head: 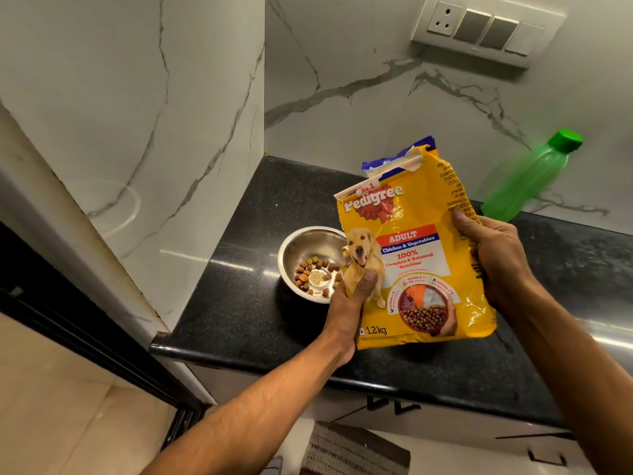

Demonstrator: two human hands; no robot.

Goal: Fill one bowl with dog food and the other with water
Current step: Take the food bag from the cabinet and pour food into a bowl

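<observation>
I see a black speckled worktop [239, 296] that runs into a corner of marble-look wall. A steel bowl [298, 248] sits on it toward the left end, a little kibble [317, 274] inside. A green bottle [527, 180] stands at the back edge, against the wall.
</observation>
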